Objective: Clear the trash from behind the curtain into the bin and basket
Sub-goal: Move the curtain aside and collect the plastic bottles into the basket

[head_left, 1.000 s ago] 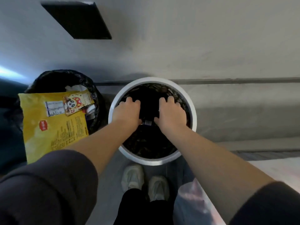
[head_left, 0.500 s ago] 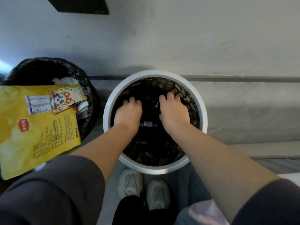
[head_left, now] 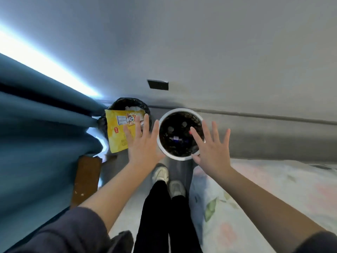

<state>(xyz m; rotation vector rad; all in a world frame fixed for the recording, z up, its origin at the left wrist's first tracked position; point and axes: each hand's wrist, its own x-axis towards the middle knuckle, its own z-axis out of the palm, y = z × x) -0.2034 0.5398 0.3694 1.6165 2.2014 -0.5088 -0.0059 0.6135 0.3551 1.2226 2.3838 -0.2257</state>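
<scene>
Fingers (head_left: 138, 126) splayed wide, holding nothing: I see my left hand (head_left: 144, 145) above the yellow packet (head_left: 116, 141), which lies across the black-lined bin (head_left: 131, 102), long axis running wall-to-me; my right hand (head_left: 212, 148) hovers at the white-rimmed basket (head_left: 180, 158) just beside.

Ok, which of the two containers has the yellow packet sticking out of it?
The bin lined with a black bag, next to the curtain; the yellow packet hangs over its near rim. The white-rimmed basket beside it has none.

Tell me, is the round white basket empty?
Not empty. Inside the white basket lie dark bottles, one with a blue label.
</scene>
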